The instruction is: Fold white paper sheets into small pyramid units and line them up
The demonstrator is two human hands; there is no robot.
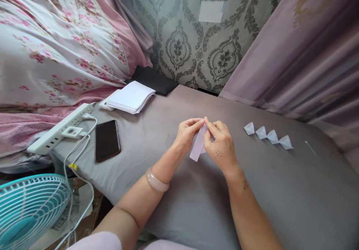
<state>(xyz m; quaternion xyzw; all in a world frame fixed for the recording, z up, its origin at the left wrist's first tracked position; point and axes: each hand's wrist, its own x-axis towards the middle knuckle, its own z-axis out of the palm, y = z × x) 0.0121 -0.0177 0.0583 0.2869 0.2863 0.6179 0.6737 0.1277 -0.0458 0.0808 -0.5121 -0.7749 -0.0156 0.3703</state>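
Both hands meet over the middle of the grey-covered surface, pinching a folded piece of paper [198, 145] near its top end. My left hand [186, 131] grips the upper left edge between thumb and fingers. On the other side, my right hand [220, 142] has its thumb and forefinger closed on the same paper. A long flat strip of it hangs down toward me, pale lilac-white, and part of the fold is hidden behind my right fingers. To the right of my hands, several small folded white paper shapes [272, 136] stand in a slanting row.
A stack of white paper [131, 96] lies at the back left beside a black cloth [155, 80]. Nearer are a phone [107, 141], a power strip [63, 127] with cables, and a blue fan [30, 212]. A thin pale-green stick [310, 148] lies far right.
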